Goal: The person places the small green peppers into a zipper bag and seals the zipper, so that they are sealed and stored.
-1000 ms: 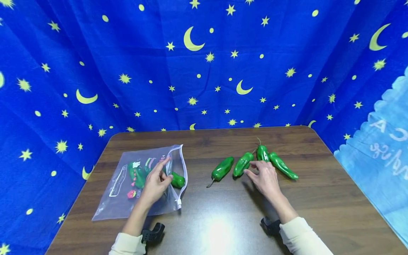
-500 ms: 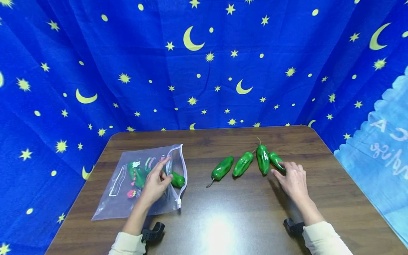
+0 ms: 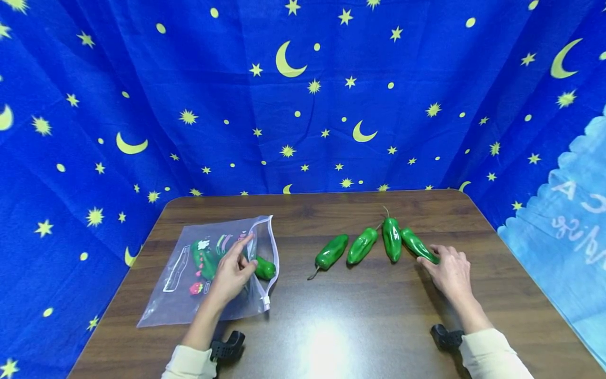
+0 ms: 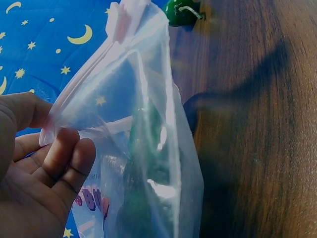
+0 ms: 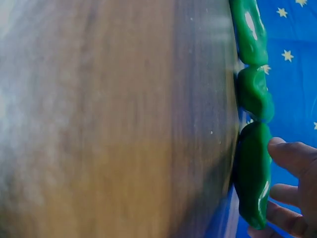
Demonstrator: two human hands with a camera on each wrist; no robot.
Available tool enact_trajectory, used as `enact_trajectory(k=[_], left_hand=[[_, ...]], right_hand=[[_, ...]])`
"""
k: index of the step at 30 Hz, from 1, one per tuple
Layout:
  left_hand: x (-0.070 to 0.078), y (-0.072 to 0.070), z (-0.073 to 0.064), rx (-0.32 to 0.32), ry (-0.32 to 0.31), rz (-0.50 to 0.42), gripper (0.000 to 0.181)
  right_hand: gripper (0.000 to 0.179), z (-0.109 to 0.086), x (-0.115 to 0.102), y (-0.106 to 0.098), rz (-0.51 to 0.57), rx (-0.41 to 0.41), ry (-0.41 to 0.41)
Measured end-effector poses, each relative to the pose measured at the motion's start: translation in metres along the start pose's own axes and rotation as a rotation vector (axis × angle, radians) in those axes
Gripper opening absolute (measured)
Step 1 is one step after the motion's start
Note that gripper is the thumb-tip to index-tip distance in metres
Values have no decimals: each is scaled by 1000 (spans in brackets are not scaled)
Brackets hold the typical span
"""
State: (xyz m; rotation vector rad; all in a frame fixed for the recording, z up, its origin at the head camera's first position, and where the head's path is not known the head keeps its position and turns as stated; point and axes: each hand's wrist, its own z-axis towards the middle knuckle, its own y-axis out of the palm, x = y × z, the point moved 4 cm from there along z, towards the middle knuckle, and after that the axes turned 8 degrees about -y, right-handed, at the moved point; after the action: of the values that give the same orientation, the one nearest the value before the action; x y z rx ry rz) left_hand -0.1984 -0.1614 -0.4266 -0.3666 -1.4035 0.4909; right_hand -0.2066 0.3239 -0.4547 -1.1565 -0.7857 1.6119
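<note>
Clear bag (image 3: 189,273): at left on brown table (image 3: 307,310), mouth facing right, green peppers (image 3: 265,268) inside. Left hand (image 3: 232,276): thumb and fingers clamped on bag's edge. Farther right: four loose peppers (image 3: 362,246) in a row. Right hand (image 3: 450,271): thumb and fingers apart, astride near end of rightmost pepper (image 3: 415,243); whether pressing, cannot tell.

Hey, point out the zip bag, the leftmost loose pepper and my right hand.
Zip bag (image 3: 169,308), head view, near-left plastic panel.
Leftmost loose green pepper (image 3: 332,252), head view, mid-body.
Right hand (image 3: 451,269), head view, back of hand.
</note>
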Motion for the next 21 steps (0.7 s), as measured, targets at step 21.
enact_trajectory(k=[21], left_hand=[[-2, -1, -1, -26, -41, -8, 66]], right_hand=[[46, -8, 14, 3, 66, -65, 130]])
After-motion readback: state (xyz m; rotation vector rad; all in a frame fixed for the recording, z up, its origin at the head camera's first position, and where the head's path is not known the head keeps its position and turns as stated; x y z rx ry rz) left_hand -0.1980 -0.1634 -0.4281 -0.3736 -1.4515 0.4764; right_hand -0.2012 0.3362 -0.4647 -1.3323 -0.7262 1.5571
